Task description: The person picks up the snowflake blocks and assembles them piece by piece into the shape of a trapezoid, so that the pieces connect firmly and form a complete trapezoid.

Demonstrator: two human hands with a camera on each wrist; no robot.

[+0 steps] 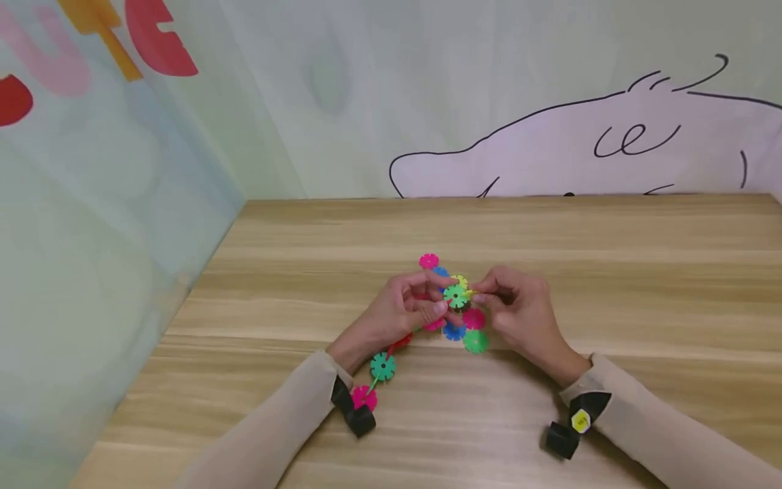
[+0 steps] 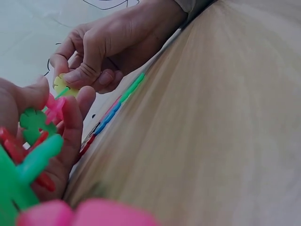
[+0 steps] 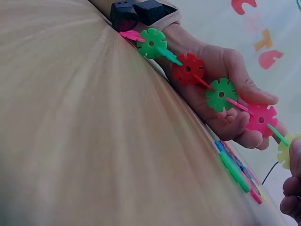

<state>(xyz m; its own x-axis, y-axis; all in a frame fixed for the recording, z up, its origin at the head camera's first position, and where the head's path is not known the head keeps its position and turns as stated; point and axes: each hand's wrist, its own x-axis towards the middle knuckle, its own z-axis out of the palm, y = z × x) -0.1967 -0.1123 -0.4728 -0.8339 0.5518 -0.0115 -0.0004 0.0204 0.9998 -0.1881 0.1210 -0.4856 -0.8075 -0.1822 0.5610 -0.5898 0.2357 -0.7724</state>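
A chain of interlocking notched plastic discs, in pink, green and red, trails along the left forearm; a green disc point(image 3: 222, 95) and a red disc point(image 3: 188, 69) are among its links. My left hand point(image 1: 391, 309) holds the chain near its far end, around a pink disc point(image 3: 261, 118). Between the thumb and fingers of my right hand point(image 1: 528, 316) is a yellow disc point(image 2: 66, 87), pinched by its edge. A green disc edge-on joins this yellow one to the pink one. Both hands are close together above the wooden table point(image 1: 293, 272).
More notched discs lie flat on the table beneath and behind the hands: a pink disc point(image 1: 429, 261), a blue disc point(image 1: 454, 331) and a green disc point(image 1: 475, 341) among them. A printed backdrop point(image 1: 342, 102) rises at the table's far edge. Each wrist carries a black camera point(image 1: 562, 440).
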